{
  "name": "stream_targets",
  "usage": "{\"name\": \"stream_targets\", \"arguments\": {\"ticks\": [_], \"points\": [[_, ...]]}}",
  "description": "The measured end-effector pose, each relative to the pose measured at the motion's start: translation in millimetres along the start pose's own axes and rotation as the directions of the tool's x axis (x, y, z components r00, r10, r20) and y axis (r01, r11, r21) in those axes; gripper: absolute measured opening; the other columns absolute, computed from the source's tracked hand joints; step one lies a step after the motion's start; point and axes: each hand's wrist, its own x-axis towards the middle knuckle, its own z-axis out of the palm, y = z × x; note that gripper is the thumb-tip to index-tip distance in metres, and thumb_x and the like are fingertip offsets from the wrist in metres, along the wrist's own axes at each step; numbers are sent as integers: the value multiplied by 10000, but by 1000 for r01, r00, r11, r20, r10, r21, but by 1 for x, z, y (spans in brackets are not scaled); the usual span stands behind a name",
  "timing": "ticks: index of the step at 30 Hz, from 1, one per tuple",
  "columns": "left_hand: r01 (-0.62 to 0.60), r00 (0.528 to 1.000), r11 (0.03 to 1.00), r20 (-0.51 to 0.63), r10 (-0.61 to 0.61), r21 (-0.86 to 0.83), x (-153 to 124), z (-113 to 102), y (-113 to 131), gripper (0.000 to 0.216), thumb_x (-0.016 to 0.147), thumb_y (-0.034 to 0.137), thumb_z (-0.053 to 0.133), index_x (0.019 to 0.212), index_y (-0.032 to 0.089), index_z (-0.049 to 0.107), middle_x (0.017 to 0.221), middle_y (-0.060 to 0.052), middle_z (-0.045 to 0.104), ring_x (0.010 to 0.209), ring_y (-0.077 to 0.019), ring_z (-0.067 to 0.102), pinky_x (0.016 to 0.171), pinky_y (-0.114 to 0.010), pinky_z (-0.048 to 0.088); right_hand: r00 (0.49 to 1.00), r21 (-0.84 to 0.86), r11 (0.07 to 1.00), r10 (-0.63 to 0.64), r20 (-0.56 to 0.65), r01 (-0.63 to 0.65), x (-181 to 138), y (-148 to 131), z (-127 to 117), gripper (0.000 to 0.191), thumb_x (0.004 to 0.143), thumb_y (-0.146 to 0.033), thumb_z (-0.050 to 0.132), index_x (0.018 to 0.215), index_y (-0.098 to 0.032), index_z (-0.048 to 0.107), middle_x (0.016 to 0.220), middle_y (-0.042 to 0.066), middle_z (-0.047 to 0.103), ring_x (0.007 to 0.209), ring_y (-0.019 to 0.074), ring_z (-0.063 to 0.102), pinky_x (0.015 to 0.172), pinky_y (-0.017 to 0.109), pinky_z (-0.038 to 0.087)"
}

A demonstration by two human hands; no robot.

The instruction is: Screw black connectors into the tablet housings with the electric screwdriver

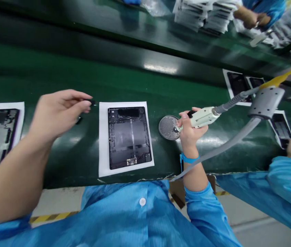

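White sheet [103,140] probably saves the open tablet [122,137] from scratches; flanking it, left hand [57,111] pinches a black bit [92,102], right hand [188,133] wraps fingers round a pale tool [205,117].

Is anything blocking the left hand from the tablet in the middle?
Nothing visible does. The left hand pinches a black part; from there to the tablet there's just green table and white sheet.

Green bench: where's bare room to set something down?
Widest: beyond the open tablet, up to the dark strip. Smaller: between the left forearm and the tablet's white sheet. Crowded: around the right hand, with the corded tool and perforated dish.
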Motion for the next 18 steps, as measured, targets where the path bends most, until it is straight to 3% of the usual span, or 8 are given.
{"name": "stream_targets", "arguments": {"ticks": [2,4,6,8,12,15,18], "points": [[-53,973,993,218,76,-107,11,19,23,287,901,442,802,1096,269,920,927,-17,834,823,-216,780,815,-347,662,999,-2,1000,-28,-23,28,0,-5,-3,396,970,-509,799,1207,-272,588,877,-41,728,509,92,579,524,308,547],[-56,901,986,419,117,-155,25,46,41,259,900,399,859,1125,297,936,949,-11,854,838,-234,802,834,-371,674,998,16,999,-44,-50,45,1,-8,-5,406,962,-494,822,1212,-270,592,887,-36,742,512,96,589,523,310,553],[-78,855,989,501,131,-125,40,77,53,213,909,339,906,1114,303,949,959,-10,870,873,-255,824,898,-397,681,997,46,998,-49,-58,51,1,-8,-7,408,957,-474,841,1210,-267,597,892,-34,753,515,98,600,523,309,554],[-170,844,983,503,184,-74,53,109,56,87,927,276,902,994,288,956,967,-21,885,921,-270,835,961,-408,670,997,70,996,-56,-54,59,1,-6,-7,399,960,-461,845,1206,-264,600,892,-33,759,514,97,602,517,307,550],[-277,858,961,445,257,-20,64,153,45,113,943,205,863,892,266,943,995,-57,897,987,-290,835,1006,-418,631,999,34,999,-38,6,38,-4,-3,-8,348,1016,-437,798,1237,-270,587,923,-20,767,565,115,650,570,331,602],[-262,892,965,379,247,-12,61,165,34,112,982,233,836,940,249,939,1023,-72,889,992,-286,816,1004,-418,610,997,-10,999,-46,55,47,-7,-6,-12,326,1047,-412,772,1278,-280,584,954,-10,776,620,128,687,644,356,642],[-320,885,947,350,306,-20,58,168,25,137,1013,252,803,971,236,933,1018,-75,860,985,-269,785,990,-406,594,995,-42,995,-85,45,87,-7,-8,-13,324,1050,-430,758,1274,-287,572,958,-7,778,602,126,671,643,363,648]]}}
